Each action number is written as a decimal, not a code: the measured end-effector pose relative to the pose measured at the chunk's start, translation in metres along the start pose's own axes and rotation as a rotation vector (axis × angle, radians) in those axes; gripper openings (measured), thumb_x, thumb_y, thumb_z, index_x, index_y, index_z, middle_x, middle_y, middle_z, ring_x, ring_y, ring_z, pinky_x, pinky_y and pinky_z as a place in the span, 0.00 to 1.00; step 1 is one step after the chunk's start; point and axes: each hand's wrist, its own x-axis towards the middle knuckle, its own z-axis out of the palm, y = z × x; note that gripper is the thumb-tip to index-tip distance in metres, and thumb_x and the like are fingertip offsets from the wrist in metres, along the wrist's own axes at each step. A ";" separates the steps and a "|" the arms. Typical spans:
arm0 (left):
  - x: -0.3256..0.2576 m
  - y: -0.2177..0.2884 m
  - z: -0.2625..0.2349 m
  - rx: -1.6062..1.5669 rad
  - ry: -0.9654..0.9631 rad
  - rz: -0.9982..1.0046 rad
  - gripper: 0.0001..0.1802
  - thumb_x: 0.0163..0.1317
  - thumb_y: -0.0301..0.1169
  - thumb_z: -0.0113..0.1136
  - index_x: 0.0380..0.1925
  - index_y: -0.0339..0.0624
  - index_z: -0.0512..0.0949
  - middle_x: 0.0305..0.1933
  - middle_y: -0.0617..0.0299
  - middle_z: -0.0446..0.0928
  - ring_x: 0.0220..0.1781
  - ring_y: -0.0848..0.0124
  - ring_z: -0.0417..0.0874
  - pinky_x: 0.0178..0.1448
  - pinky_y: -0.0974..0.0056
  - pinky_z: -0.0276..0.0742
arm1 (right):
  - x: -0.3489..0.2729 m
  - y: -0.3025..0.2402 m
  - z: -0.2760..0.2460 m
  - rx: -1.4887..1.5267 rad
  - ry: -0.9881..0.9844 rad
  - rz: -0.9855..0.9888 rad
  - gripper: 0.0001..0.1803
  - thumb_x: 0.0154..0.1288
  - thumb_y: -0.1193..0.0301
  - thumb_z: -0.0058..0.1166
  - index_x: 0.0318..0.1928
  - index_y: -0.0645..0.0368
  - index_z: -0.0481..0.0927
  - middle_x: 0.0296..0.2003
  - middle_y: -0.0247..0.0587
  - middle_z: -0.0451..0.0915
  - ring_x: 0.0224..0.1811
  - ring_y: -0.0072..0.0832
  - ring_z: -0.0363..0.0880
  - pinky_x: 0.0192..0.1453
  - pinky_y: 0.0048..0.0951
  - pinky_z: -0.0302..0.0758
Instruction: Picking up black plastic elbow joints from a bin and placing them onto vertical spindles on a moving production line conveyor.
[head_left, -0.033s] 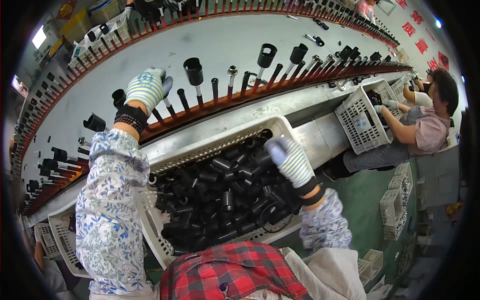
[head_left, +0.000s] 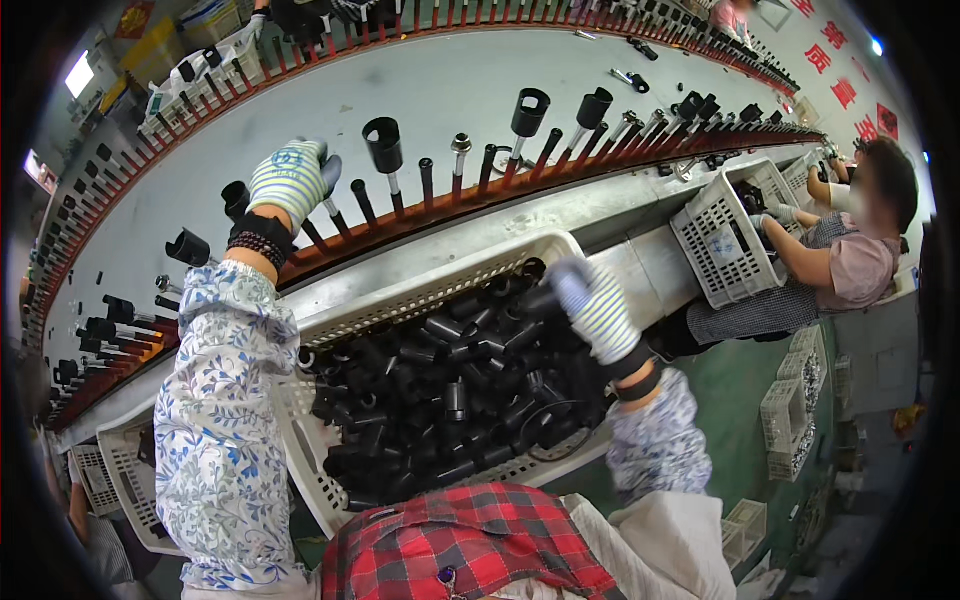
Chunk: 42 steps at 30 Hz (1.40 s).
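Observation:
My left hand [head_left: 290,182], in a striped glove with dark fingertips, is closed at the top of a chrome-shafted post [head_left: 334,210] on the rack rail. Whatever sits inside its fingers is hidden. To its right stands another post with a black cup-shaped sleeve [head_left: 383,145] on top. My right hand [head_left: 600,308], gloved alike, hovers over the right end of a white plastic crate [head_left: 440,272] filled with black tubular sleeves [head_left: 455,400]. Motion smears its fingers, so their grip cannot be made out.
Posts, some capped, line the curved rail [head_left: 440,212] beside a grey table [head_left: 250,110] with loose parts. A co-worker [head_left: 850,235] sits at the right with hands in another white crate [head_left: 715,245]. More crates [head_left: 790,410] stand on the green floor.
My right hand has shifted slightly right above the crate. The posts on the near rail have moved a little to the left. My left hand has barely moved.

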 end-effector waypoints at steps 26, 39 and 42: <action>-0.052 -0.115 -0.012 -0.039 -0.032 -0.424 0.22 0.65 0.46 0.50 0.50 0.46 0.80 0.52 0.46 0.79 0.56 0.53 0.80 0.60 0.52 0.75 | 0.282 -0.043 -0.071 -1.102 0.173 -0.421 0.17 0.62 0.67 0.51 0.49 0.59 0.79 0.44 0.55 0.81 0.48 0.53 0.79 0.50 0.46 0.75; -0.181 0.078 0.069 -0.303 -0.539 0.493 0.30 0.59 0.50 0.58 0.58 0.48 0.74 0.55 0.47 0.78 0.55 0.51 0.80 0.57 0.51 0.77 | 0.067 -0.016 -0.044 -0.992 -0.382 -0.824 0.26 0.52 0.64 0.63 0.53 0.59 0.76 0.50 0.55 0.77 0.53 0.54 0.75 0.60 0.49 0.71; -0.201 0.108 0.113 0.063 -0.653 0.669 0.37 0.55 0.54 0.65 0.63 0.53 0.71 0.63 0.51 0.73 0.60 0.53 0.76 0.61 0.50 0.73 | -0.007 0.009 -0.033 -1.353 -0.805 -0.171 0.33 0.51 0.56 0.66 0.58 0.53 0.76 0.55 0.54 0.75 0.59 0.51 0.72 0.64 0.49 0.69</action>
